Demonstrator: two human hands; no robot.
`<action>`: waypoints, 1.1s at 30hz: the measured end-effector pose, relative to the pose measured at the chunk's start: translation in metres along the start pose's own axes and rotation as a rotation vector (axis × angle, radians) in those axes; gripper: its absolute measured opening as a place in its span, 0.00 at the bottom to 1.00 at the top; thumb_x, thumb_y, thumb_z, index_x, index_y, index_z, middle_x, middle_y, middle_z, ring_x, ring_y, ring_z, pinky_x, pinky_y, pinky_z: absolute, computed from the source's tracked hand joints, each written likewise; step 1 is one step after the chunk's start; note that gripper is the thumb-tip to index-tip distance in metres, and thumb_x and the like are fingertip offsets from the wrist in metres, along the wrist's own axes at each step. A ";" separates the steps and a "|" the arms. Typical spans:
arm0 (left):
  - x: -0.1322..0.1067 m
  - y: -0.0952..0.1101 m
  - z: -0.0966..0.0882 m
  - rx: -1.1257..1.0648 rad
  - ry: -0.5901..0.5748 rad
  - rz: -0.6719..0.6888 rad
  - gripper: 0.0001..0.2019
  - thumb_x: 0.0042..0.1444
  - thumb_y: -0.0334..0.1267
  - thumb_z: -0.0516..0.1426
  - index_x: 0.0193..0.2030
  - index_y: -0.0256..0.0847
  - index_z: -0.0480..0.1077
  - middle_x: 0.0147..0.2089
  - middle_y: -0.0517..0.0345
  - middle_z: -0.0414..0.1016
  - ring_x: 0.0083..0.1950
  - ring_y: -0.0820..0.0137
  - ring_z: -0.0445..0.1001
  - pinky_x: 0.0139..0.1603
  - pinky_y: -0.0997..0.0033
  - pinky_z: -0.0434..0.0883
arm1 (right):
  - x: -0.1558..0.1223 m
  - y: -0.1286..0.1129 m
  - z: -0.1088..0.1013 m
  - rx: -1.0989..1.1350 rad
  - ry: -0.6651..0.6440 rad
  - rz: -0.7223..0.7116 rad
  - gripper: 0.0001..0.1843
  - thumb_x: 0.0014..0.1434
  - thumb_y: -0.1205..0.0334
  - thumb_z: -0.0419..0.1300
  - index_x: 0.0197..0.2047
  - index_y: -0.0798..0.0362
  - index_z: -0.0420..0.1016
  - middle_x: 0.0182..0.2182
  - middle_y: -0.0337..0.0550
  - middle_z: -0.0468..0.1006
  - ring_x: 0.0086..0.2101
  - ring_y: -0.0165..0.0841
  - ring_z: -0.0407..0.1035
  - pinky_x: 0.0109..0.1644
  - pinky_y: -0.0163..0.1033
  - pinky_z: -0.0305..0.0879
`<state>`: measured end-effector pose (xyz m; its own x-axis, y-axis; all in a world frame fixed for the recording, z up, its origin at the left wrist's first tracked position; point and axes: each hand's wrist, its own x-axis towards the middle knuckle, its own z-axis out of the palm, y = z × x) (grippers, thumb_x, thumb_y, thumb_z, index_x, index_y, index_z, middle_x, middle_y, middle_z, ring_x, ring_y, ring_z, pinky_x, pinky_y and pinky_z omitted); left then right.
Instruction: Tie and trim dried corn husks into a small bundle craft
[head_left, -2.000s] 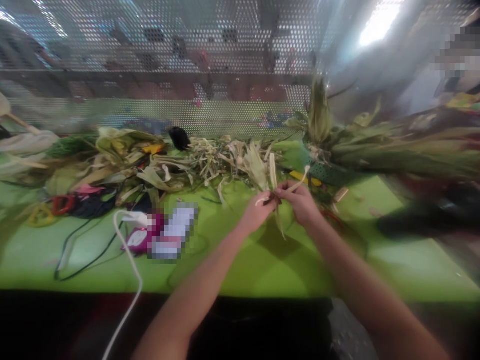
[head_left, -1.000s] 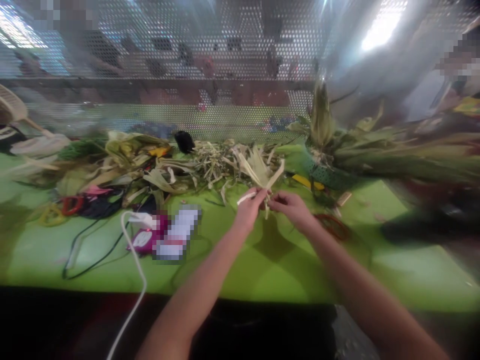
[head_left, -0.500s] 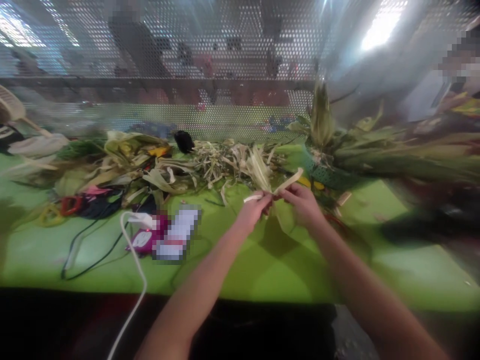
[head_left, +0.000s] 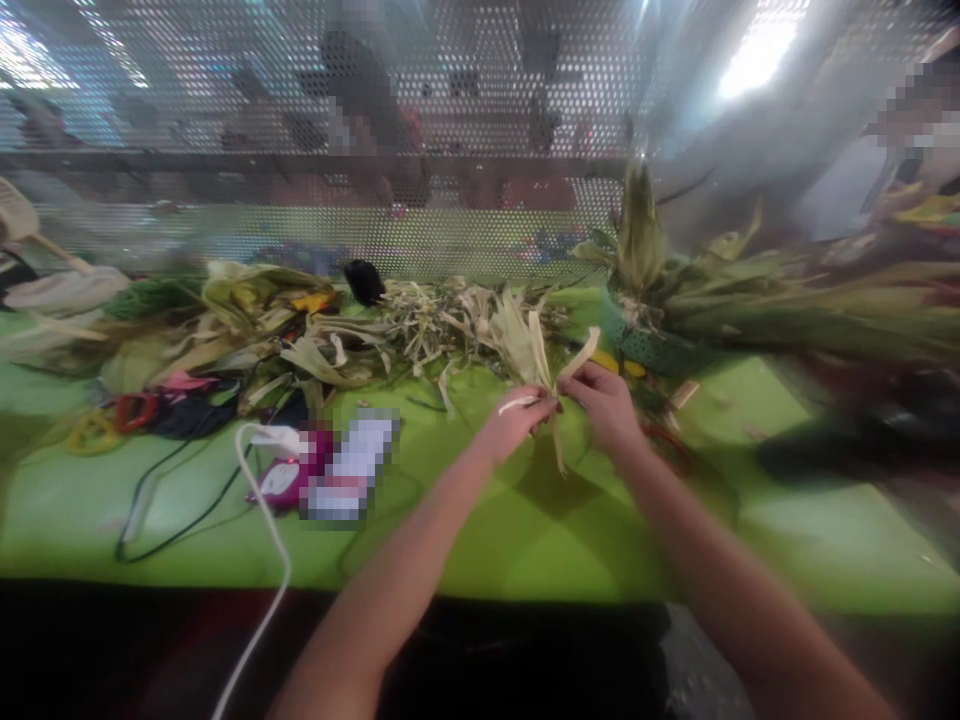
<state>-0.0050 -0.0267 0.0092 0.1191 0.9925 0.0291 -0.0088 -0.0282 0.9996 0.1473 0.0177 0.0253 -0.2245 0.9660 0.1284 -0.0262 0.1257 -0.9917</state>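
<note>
Over the green table, my left hand pinches a pale dried corn husk whose strips fan upward and away from me. A narrow white strip lies across that hand's fingers. My right hand is closed close beside it, on a folded husk strip that sticks up to the right. The fingertips of both hands nearly meet where the strips come together, and a thin end hangs down below them. Exactly how the strips cross there is hidden by the fingers.
Behind my hands lies a heap of husk scraps. A green basket with husks stands right of it. To the left are a phone, a purple power bank with a white cable, and scissors with red handles. A perforated metal screen rises behind.
My left hand has shifted slightly right, closer to my right hand. Another husk strip now stands upright between them, and the thin end below hangs more plainly in view.
</note>
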 end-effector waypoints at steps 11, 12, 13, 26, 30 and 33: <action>0.001 -0.001 -0.003 0.167 0.166 0.031 0.13 0.59 0.46 0.55 0.33 0.38 0.71 0.25 0.62 0.66 0.28 0.74 0.63 0.31 0.73 0.59 | 0.001 -0.002 -0.003 -0.364 0.035 -0.162 0.17 0.54 0.49 0.64 0.25 0.54 0.73 0.21 0.37 0.70 0.24 0.28 0.61 0.28 0.34 0.56; 0.002 -0.003 -0.003 0.186 0.168 0.053 0.13 0.58 0.46 0.56 0.33 0.38 0.72 0.27 0.61 0.68 0.29 0.74 0.64 0.33 0.73 0.60 | 0.000 -0.001 -0.002 -0.390 0.051 -0.204 0.14 0.55 0.51 0.64 0.27 0.53 0.75 0.22 0.37 0.71 0.24 0.29 0.62 0.29 0.34 0.57; 0.003 -0.005 -0.002 0.208 0.171 0.080 0.12 0.58 0.45 0.56 0.33 0.38 0.72 0.28 0.60 0.70 0.31 0.73 0.65 0.34 0.73 0.61 | -0.001 0.000 -0.002 -0.416 0.054 -0.249 0.12 0.56 0.52 0.64 0.31 0.53 0.77 0.24 0.38 0.73 0.25 0.29 0.64 0.29 0.34 0.58; 0.003 -0.010 -0.001 0.393 0.159 0.144 0.10 0.57 0.41 0.56 0.29 0.38 0.69 0.27 0.60 0.69 0.30 0.72 0.65 0.32 0.73 0.59 | -0.005 0.002 0.003 -0.470 0.114 -0.366 0.06 0.54 0.61 0.64 0.36 0.52 0.74 0.26 0.37 0.75 0.25 0.29 0.66 0.29 0.34 0.62; 0.011 -0.022 0.003 0.142 0.218 0.216 0.08 0.54 0.39 0.58 0.28 0.39 0.67 0.25 0.60 0.67 0.31 0.71 0.66 0.32 0.72 0.62 | -0.016 -0.007 0.009 -0.572 -0.097 -0.565 0.09 0.56 0.66 0.62 0.42 0.50 0.75 0.32 0.39 0.75 0.30 0.30 0.68 0.32 0.35 0.65; 0.016 -0.032 0.008 -0.015 0.251 0.250 0.09 0.55 0.36 0.55 0.25 0.40 0.61 0.25 0.61 0.63 0.30 0.72 0.65 0.32 0.72 0.63 | -0.023 -0.010 0.014 -0.673 -0.259 -0.708 0.11 0.59 0.68 0.60 0.44 0.48 0.77 0.38 0.43 0.76 0.36 0.33 0.70 0.39 0.38 0.68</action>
<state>0.0050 -0.0109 -0.0225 -0.1366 0.9536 0.2683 -0.0221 -0.2737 0.9616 0.1393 -0.0087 0.0327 -0.5767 0.5515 0.6028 0.3021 0.8294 -0.4699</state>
